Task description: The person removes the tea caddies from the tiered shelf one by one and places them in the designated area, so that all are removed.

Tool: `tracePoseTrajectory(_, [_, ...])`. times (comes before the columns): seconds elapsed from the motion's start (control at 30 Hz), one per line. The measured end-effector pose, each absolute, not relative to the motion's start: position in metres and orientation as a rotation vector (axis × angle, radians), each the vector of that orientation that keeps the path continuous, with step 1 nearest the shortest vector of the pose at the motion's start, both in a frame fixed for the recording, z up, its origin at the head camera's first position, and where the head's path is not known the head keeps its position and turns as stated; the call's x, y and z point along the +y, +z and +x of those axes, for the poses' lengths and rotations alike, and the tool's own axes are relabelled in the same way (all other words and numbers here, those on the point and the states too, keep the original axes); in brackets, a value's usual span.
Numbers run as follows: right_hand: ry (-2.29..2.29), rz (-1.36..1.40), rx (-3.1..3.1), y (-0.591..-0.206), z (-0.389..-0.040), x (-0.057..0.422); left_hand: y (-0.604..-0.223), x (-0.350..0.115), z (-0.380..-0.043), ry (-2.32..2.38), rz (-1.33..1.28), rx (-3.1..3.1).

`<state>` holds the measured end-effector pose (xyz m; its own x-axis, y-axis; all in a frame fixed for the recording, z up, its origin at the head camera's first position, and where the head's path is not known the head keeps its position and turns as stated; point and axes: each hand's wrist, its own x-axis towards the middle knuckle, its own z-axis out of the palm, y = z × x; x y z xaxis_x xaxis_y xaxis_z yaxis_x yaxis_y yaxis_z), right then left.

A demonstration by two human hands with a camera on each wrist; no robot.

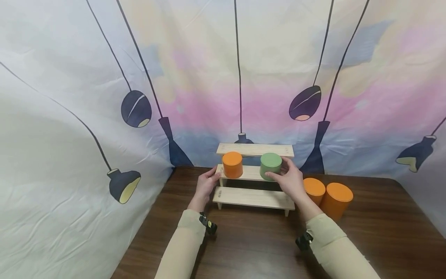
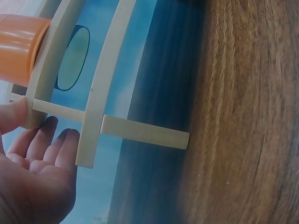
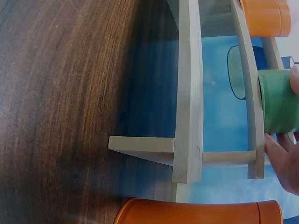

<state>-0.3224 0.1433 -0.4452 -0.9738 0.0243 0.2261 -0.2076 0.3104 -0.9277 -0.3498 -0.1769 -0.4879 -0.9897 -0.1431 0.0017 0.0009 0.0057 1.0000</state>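
A pale wooden three-tier stand [image 1: 253, 197] stands on the table. My left hand [image 1: 206, 183] grips the left end of its middle step; in the left wrist view the thumb is on one side of the board and the curled fingers [image 2: 65, 149] on the other. An orange canister [image 1: 232, 165] sits upright on that step, near the left end. Toward the step's right end, my right hand [image 1: 292, 179] holds a green canister [image 1: 271, 166] between thumb and fingers. The right wrist view shows the green canister [image 3: 279, 105] with its base at the step's surface.
Two taller orange canisters [image 1: 335, 201] [image 1: 314, 190] stand close together on the dark wooden table [image 1: 244, 248], right of the stand and beside my right forearm. A cloth backdrop [image 1: 271, 46] with painted hanging lamps rises behind the table and along its left side.
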Motion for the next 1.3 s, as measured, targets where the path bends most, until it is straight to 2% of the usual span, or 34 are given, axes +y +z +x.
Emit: tracePoseTrajectory(1.3, [1.752,0.205,-2.369,-0.4452,-0.3213,0.1457,-0.4836,-0.1757,-0.3475,-2.131,0.147,-2.173])
